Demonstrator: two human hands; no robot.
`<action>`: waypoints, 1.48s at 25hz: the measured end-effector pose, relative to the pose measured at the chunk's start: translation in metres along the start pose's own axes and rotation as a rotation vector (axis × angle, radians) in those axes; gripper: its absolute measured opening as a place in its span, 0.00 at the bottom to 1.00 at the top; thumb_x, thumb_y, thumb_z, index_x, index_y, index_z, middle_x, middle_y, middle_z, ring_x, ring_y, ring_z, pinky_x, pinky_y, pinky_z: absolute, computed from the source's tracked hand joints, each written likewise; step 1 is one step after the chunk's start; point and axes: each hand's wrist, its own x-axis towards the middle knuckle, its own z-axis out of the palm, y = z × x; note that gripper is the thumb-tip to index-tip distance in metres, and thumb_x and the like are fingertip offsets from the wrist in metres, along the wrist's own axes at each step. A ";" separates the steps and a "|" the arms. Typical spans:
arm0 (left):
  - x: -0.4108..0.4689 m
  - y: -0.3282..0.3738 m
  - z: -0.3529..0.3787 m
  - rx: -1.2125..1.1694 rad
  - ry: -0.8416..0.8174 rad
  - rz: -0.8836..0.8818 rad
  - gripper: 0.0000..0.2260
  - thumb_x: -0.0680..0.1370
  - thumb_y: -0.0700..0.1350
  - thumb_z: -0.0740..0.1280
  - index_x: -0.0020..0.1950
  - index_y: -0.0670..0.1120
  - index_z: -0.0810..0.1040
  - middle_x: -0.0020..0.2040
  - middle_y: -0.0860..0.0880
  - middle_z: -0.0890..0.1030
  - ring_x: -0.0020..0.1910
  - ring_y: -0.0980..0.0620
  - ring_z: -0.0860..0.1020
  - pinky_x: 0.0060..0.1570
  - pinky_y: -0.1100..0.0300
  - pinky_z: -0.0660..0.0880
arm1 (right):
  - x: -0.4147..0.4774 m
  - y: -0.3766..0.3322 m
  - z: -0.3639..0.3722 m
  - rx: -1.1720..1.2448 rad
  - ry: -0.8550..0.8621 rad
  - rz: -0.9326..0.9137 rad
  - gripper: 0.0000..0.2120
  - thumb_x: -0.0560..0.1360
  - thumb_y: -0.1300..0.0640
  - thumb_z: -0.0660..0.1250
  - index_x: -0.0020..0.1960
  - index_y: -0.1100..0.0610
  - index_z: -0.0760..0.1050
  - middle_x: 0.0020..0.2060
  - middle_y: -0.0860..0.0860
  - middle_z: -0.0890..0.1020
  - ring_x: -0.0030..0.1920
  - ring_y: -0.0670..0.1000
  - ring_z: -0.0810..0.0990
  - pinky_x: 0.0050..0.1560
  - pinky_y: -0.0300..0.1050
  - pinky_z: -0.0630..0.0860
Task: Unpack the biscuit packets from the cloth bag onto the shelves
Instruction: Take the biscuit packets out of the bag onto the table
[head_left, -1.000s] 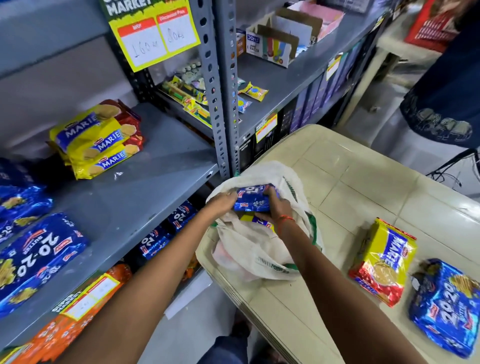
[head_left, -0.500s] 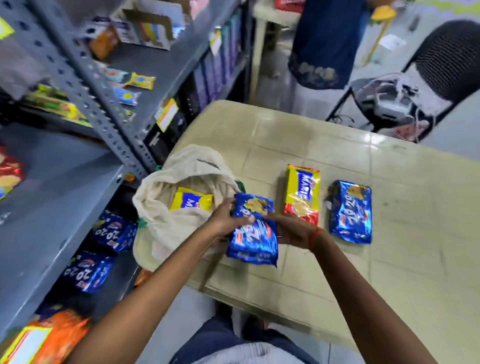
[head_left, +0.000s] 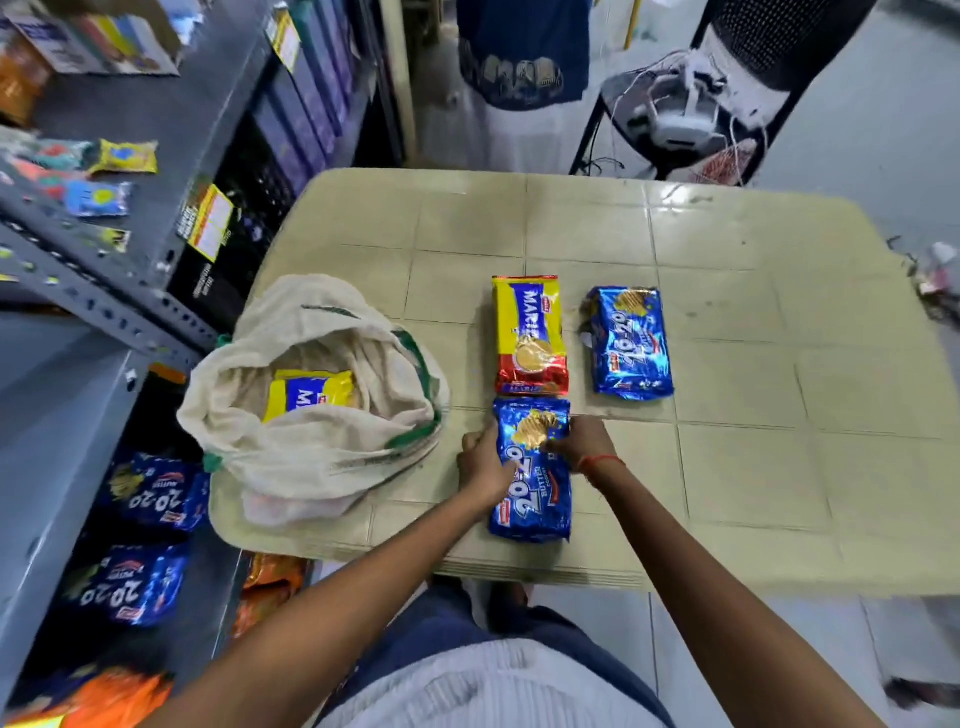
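A blue 20-20 biscuit packet (head_left: 535, 488) lies on the beige table (head_left: 753, 467) near its front edge. My left hand (head_left: 485, 462) grips its left side and my right hand (head_left: 584, 441) grips its top right corner. Just beyond it lie a yellow Marie packet (head_left: 530, 332) and a second blue 20-20 packet (head_left: 631, 343). The cream cloth bag (head_left: 311, 441) sits open at the table's left corner with another yellow Marie packet (head_left: 311, 392) showing inside.
Grey metal shelves (head_left: 57, 415) stand to the left, with blue 20-20 packets (head_left: 150, 493) on a lower shelf and small packets higher up. A person in dark blue clothing (head_left: 519, 52) stands behind the table. A black chair (head_left: 727, 104) holds cables and a white device.
Both hands lifted the blue packet out of the cloth bag, carried it right and set it down on the table in front of the Marie packet. The view swung from the shelves to the table.
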 end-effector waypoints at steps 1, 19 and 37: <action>0.002 0.002 -0.005 -0.002 0.026 0.011 0.26 0.75 0.42 0.66 0.73 0.46 0.66 0.65 0.38 0.70 0.64 0.39 0.73 0.66 0.54 0.70 | -0.004 -0.011 -0.003 -0.103 0.086 -0.048 0.19 0.73 0.58 0.69 0.60 0.66 0.74 0.61 0.64 0.77 0.65 0.60 0.72 0.62 0.51 0.72; 0.055 -0.105 -0.239 0.135 0.250 -0.296 0.29 0.72 0.52 0.72 0.69 0.41 0.70 0.69 0.40 0.74 0.66 0.42 0.74 0.63 0.52 0.73 | -0.001 -0.242 0.112 -0.246 -0.271 -0.439 0.23 0.73 0.47 0.67 0.59 0.64 0.77 0.51 0.61 0.82 0.49 0.59 0.80 0.43 0.44 0.71; -0.041 0.044 -0.220 -0.404 0.846 0.403 0.18 0.71 0.52 0.72 0.54 0.42 0.74 0.47 0.53 0.79 0.45 0.53 0.78 0.47 0.58 0.77 | -0.072 -0.194 -0.028 0.576 0.359 -0.930 0.11 0.77 0.56 0.65 0.50 0.62 0.67 0.41 0.44 0.77 0.41 0.44 0.77 0.40 0.28 0.73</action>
